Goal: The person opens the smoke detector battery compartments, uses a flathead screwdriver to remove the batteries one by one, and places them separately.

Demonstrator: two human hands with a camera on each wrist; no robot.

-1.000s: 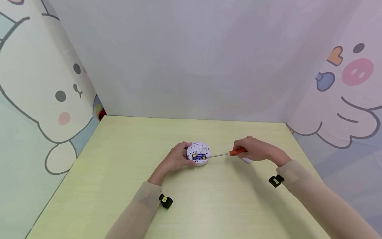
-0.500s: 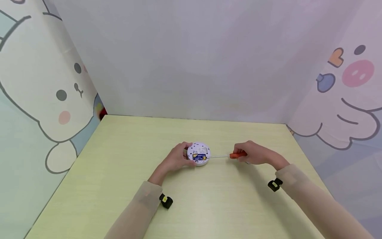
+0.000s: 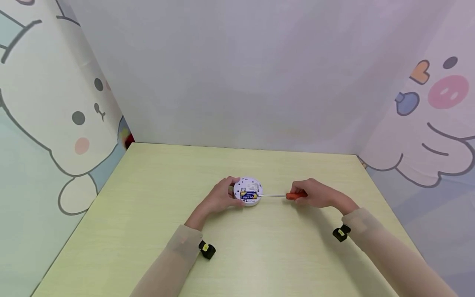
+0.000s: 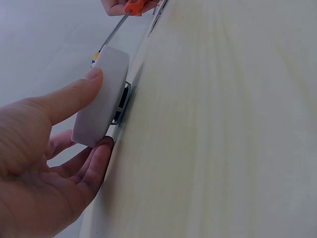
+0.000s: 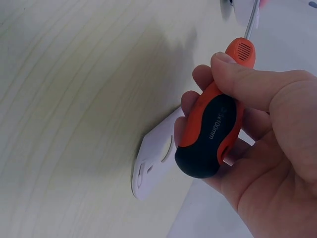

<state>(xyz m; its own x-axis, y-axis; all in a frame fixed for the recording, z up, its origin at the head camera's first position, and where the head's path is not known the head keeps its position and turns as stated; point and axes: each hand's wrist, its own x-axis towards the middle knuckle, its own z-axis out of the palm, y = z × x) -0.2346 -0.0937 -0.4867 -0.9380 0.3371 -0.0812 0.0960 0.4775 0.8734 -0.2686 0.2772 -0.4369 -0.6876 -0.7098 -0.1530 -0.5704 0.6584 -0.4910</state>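
A round white device [image 3: 253, 183] lies near the middle of the table, its open battery bay facing up with a blue and yellow battery [image 3: 248, 195] in it. My left hand [image 3: 219, 195] grips the device by its rim, thumb on the near side and fingers round the far side. In my right hand [image 3: 315, 193] is a screwdriver [image 5: 213, 124] with an orange and black handle. Its metal shaft [image 3: 273, 195] runs left, and the tip is right at the battery's right end. The left wrist view shows the device's white side wall [image 4: 106, 94] and a dark bracket [image 4: 122, 101] beneath.
Below the right hand a flat white plastic piece [image 5: 157, 148] lies on the pale wooden table [image 3: 237, 255]. A plain light wall covering [image 3: 237, 82] rises behind the table, and cartoon-printed sheets [image 3: 415, 136] stand at both sides.
My right hand has come slightly lower and nearer, levelling the screwdriver shaft; the hand now covers the white piece in the head view. My left hand and the device stay nearly still.
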